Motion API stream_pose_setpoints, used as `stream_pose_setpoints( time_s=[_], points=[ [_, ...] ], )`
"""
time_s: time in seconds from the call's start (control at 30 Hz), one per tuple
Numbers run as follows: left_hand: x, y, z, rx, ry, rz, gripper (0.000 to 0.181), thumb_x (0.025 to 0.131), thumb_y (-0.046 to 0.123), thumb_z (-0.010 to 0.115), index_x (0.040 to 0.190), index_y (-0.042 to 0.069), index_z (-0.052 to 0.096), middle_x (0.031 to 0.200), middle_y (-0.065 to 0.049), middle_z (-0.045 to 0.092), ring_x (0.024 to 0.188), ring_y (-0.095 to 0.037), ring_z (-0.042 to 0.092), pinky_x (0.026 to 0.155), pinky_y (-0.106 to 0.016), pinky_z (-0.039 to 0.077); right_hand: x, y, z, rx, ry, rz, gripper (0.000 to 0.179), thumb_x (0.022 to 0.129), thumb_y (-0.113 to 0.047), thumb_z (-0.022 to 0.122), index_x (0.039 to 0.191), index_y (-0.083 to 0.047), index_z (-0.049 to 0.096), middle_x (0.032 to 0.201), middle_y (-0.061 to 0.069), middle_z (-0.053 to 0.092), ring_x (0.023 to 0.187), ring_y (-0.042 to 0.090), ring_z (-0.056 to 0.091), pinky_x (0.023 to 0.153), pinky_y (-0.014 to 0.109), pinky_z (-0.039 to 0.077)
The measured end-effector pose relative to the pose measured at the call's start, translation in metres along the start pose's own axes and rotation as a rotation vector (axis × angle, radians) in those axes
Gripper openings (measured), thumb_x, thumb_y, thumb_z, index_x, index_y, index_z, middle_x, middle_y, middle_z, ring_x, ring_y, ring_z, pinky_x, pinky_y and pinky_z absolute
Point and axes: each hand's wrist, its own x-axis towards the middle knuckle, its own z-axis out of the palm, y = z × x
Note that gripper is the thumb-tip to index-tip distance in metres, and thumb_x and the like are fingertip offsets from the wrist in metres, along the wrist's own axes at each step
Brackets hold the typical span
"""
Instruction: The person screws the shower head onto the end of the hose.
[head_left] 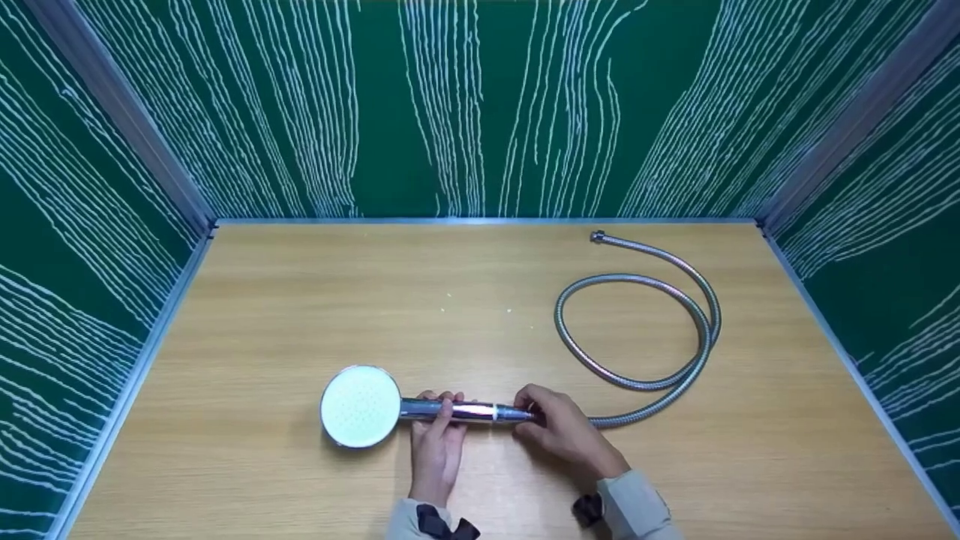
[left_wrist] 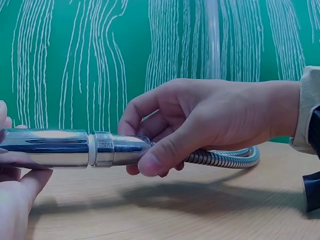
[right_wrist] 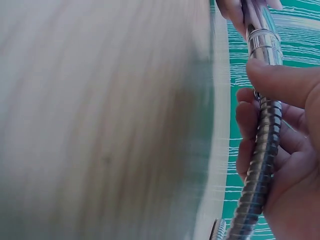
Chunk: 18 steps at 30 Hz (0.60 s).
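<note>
A chrome hand shower with a round white spray face [head_left: 360,406] lies level, face up, above the wooden table. Its handle [head_left: 474,412] is gripped by my left hand [head_left: 436,454], thumb across the top. My right hand [head_left: 566,429] pinches the tapered chrome hose nut [left_wrist: 129,149] between thumb and fingers. That nut is in line with the handle's end, and a thin white ring [left_wrist: 92,150] shows at the joint. From under the right palm, the ribbed metal hose [right_wrist: 266,140] runs out; the fingers partly hide where it enters the nut.
The hose makes a large loop on the right of the table [head_left: 262,315], its free end nut [head_left: 598,236] near the back edge. Green walls [head_left: 390,112] with white streaks enclose the back and both sides. Several tiny white specks lie mid-table.
</note>
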Motion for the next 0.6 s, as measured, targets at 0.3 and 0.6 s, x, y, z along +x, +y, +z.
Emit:
stream_pose_setpoints(
  time_s=[0.3,0.6],
  points=[
    [-0.0001,0.0015,-0.0026,0.009,-0.002,-0.001,0.021,0.093,-0.006,0.049,0.095,0.015,0.048,0.092,-0.001,0.058,0.097,-0.02,0.057,0.096,-0.037,0.044,-0.0043,0.0046,0.0008,-0.054,0.0,-0.046,0.02,0.086,-0.019,0.069,0.104,-0.012,0.063,0.098,-0.003,0.062,0.085,0.009,0.055,0.075,0.024,0.048],
    [-0.0013,-0.0001,-0.0021,0.008,-0.044,0.013,0.021,0.094,-0.006,0.048,0.095,0.015,0.049,0.091,0.0,0.06,0.097,-0.018,0.058,0.095,-0.035,0.045,-0.0046,0.0041,-0.0012,-0.036,-0.006,-0.06,0.017,0.089,-0.018,0.066,0.104,-0.011,0.065,0.096,-0.002,0.063,0.084,0.008,0.055,0.074,0.024,0.048]
  ],
)
